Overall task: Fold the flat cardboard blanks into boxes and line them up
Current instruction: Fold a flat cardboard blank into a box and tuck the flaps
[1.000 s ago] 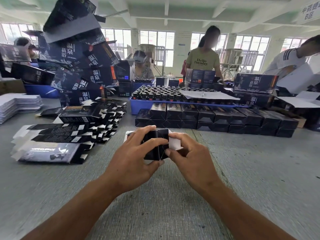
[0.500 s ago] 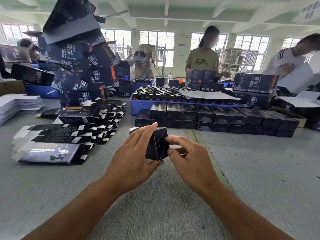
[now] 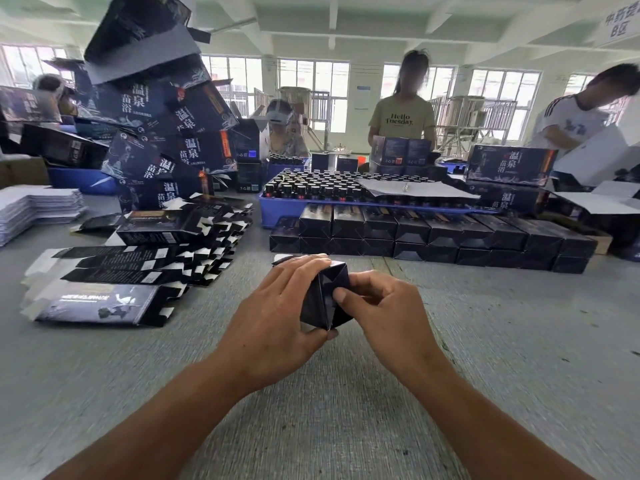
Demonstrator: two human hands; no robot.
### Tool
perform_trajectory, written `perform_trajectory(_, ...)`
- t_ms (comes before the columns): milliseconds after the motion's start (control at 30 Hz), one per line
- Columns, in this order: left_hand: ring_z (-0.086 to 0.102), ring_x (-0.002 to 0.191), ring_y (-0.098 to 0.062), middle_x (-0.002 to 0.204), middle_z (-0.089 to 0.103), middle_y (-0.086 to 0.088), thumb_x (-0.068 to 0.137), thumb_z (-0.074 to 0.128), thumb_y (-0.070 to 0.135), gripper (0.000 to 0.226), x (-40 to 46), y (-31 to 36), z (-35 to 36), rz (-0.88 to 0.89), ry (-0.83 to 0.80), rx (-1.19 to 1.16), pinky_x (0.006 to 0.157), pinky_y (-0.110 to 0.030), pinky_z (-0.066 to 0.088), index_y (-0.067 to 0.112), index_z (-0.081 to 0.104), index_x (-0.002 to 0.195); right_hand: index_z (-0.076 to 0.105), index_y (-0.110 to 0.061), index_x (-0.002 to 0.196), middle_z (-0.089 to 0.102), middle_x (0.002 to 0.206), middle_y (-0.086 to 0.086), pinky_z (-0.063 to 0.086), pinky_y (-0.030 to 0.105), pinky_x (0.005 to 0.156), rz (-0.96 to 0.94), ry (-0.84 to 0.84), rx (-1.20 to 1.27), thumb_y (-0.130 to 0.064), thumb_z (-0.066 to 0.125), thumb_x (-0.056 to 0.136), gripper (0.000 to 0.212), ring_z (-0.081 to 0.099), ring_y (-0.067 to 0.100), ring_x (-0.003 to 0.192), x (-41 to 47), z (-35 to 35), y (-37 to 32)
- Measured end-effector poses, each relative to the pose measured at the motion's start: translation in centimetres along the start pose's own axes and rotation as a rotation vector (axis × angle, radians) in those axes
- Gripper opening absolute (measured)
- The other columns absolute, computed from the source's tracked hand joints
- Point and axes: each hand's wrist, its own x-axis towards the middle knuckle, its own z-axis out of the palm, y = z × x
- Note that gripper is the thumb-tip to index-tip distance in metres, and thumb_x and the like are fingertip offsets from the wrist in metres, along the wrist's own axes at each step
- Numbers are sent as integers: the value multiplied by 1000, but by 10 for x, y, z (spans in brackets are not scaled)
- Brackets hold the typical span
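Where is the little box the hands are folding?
In the head view, the dark box is at centre, gripped between the left hand and right hand.

two bare forearms, no sleeves, l hand (image 3: pixel 277 317), r hand (image 3: pixel 388 306), short nails

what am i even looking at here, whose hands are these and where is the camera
There is no machine here: the camera sits on a worker's head and looks forward and down at that person's own bare hands. The left hand and right hand together grip a small dark box being folded, its end facing the camera. On the grey table, flat blanks lie stacked to the left, and finished boxes stand lined up behind. Beyond them sits a blue tray of bottles. Other workers stand across the table.
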Motion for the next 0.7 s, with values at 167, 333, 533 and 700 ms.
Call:
perform_trajectory(167, 36, 136, -5, 147, 45, 13, 69, 85, 45, 94, 0, 3, -1, -3, -2, -11, 103, -22, 32, 30, 34, 147, 74, -21, 106, 74, 91, -14, 51, 6, 72, -30, 49, -60, -18, 74, 90, 16, 68, -7, 84, -2, 1, 0)
perform_trajectory(333, 35, 137, -6, 147, 44, 13, 70, 86, 44, 94, 0, 3, -2, -11, -10, -3, 103, -20, 29, 27, 36, 149, 72, -22, 112, 74, 98, -14, 52, 7, 76, -38, 30, -85, -22, 72, 91, 21, 68, -7, 89, -1, 2, 0)
perform_trajectory(533, 30, 139, -6, 149, 42, 13, 73, 81, 48, 93, 1, 0, -1, 3, -19, -4, 109, -22, 26, 27, 32, 150, 70, -21, 117, 73, 101, -15, 53, 10, 76, -48, -19, -79, -26, 72, 92, 27, 68, -6, 92, -1, 0, 1)
perform_trajectory(700, 32, 141, -10, 152, 42, 11, 78, 77, 46, 88, 0, 1, 1, 45, -15, -1, 112, -33, 38, 25, 32, 151, 39, -41, 144, 60, 115, -24, 52, 10, 74, -25, -110, -146, -56, 75, 80, 75, 62, -3, 103, -8, 4, -2)
